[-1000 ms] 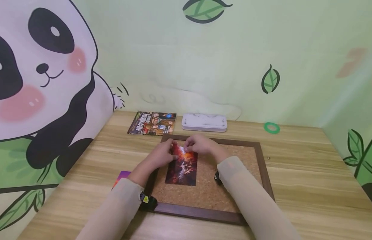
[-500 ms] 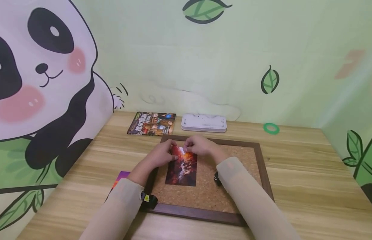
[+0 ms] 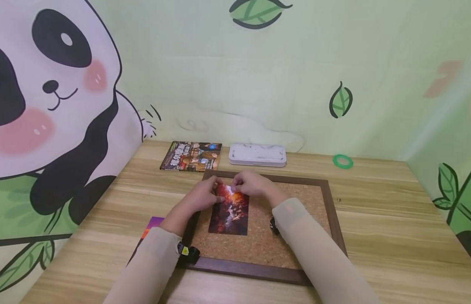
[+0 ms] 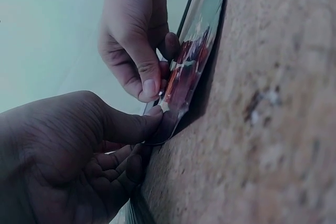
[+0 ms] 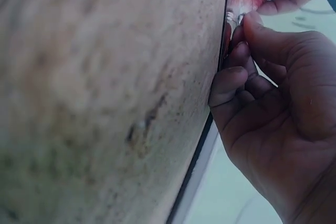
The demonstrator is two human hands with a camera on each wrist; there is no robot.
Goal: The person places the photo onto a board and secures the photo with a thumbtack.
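Cork board [image 3: 296, 219], both hands pinching photo [image 3: 230, 213] top edge

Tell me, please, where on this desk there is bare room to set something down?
The widest bare wood lies right of the cork board, below the green ring. The board's right half is free too. It is crowded by the picture, where both hands work, and along the wall: book, white case.

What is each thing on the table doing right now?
Picture card: flat on the cork board, top edge under both hands.
Cork board: lying flat on the table.
Left hand: fingers on the card's top edge.
Right hand: pinching at the card's top edge.
Book: closed, flat.
White box: closed.
Green ring: lying flat.
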